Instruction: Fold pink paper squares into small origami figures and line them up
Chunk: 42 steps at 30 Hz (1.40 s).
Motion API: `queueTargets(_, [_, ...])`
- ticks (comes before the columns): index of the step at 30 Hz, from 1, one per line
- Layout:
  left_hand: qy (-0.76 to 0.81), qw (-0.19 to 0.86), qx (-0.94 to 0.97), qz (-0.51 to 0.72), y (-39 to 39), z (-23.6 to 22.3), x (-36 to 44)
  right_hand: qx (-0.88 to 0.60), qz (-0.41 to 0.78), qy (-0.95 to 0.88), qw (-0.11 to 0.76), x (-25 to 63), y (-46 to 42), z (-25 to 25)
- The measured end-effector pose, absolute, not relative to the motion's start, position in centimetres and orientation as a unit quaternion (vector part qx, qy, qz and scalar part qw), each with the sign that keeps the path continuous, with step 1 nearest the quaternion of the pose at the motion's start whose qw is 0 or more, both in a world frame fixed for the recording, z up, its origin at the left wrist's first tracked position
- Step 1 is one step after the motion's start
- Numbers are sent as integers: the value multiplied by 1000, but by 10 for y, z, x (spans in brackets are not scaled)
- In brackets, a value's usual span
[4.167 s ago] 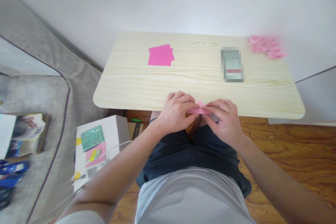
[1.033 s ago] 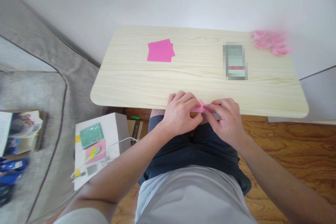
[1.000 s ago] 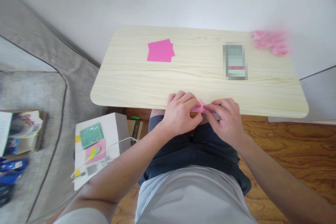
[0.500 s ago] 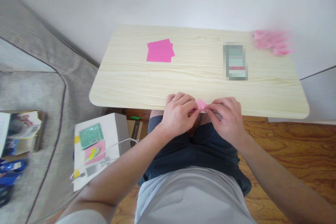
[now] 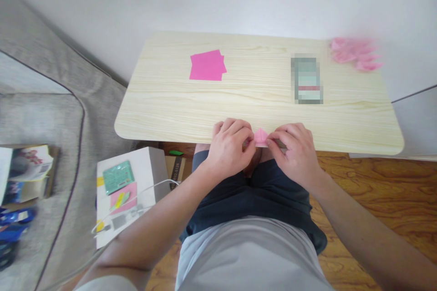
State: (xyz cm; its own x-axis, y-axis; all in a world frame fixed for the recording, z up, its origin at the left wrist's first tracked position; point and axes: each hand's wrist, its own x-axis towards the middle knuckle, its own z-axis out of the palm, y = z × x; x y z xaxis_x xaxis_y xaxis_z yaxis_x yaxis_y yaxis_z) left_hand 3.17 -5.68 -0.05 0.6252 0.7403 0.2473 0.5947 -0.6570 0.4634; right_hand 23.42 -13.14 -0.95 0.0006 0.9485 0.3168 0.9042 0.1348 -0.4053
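folded paper (image 5: 261,137): light pink | sheets (image 5: 207,66): magenta | tabletop (image 5: 252,95): pale woodgrain

A pixelated rectangle (image 5: 307,79) lies on the bench (image 5: 164,109), by the wall (image 5: 239,0). To the left, a green packet (image 5: 118,177) and part of a white cable (image 5: 170,180) rest on a white box (image 5: 159,168). Papers (image 5: 30,163) and blue packets (image 5: 17,225) sit on the grey sofa (image 5: 105,113). The floor (image 5: 375,191) has wood grain.
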Motion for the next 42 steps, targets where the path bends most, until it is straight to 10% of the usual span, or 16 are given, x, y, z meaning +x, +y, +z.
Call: queueTargets(42, [391, 196, 878, 195, -50, 2, 34, -685, 111, -696, 184, 258, -120, 3])
